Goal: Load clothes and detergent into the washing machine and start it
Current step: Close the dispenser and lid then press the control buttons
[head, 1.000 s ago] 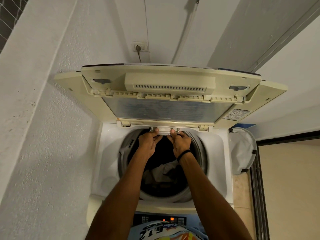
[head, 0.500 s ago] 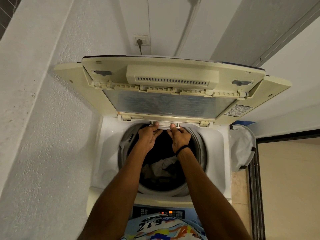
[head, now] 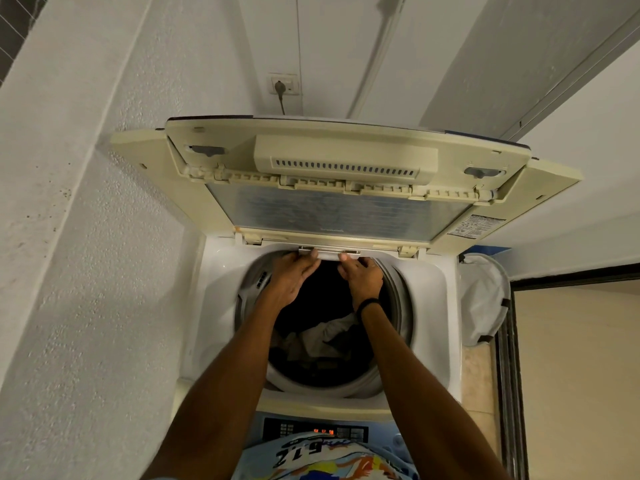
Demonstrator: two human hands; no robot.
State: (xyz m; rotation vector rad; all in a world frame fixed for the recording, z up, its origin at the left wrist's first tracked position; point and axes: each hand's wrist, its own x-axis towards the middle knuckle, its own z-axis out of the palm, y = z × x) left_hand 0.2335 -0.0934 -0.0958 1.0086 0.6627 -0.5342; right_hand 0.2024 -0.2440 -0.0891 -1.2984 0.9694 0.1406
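We had both hands, left [head: 292, 277] and right [head: 363, 277], fingertips pinching the drawer [head: 327, 252] at the tub's far rim, probably for detergent. Clothes [head: 322, 341] lay in the tub; lid [head: 332, 188] propped open.

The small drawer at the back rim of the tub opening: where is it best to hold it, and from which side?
Grip the small drawer by its front lip, coming from the front over the open tub. It is a wide, flat bar under the raised lid, so only that edge is free. Both the left hand and the right hand already touch it there, probably to keep it level.
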